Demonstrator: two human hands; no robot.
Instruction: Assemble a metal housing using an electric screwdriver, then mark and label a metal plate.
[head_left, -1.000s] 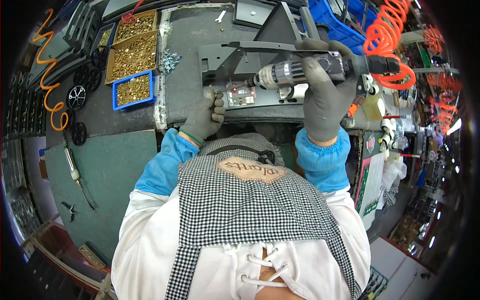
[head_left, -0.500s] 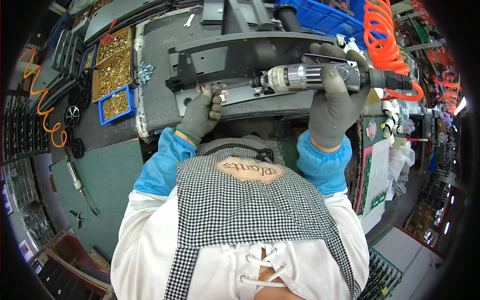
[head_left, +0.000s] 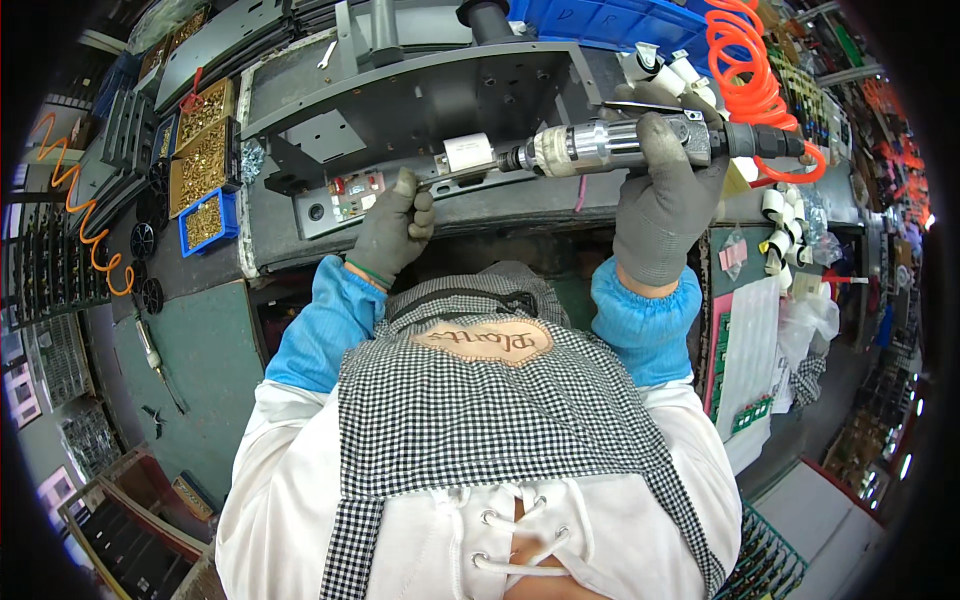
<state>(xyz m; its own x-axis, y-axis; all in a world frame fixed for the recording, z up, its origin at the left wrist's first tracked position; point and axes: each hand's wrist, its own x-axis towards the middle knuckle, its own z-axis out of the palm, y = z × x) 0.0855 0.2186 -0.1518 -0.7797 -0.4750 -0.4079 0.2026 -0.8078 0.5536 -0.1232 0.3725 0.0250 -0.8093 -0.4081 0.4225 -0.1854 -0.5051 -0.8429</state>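
Observation:
My right hand [head_left: 665, 195], in a grey glove, is wrapped round a silver air screwdriver [head_left: 600, 148] held level, its long bit [head_left: 458, 176] pointing left. My gloved left hand [head_left: 393, 225] is closed, thumb and fingers pinching the far end of that bit; any screw at the tip is hidden. Just beyond both hands lies a dark grey metal housing [head_left: 440, 98], its open side toward me. On its near flange sit a small circuit board [head_left: 355, 193] with red parts, beside the left hand, and a white cylinder [head_left: 468, 152] just behind the bit.
Trays of brass-coloured screws [head_left: 200, 165] and a blue bin [head_left: 208, 222] stand at the left. An orange coiled air hose [head_left: 745, 60] hangs at the right near white casters [head_left: 780, 215]. A blue crate [head_left: 610, 28] is at the back, near a small wrench [head_left: 327, 54].
The metal housing has shifted left and turned slightly, bringing its white cylinder into sight. Both hands have moved a little left in the picture, still holding the screwdriver and its bit.

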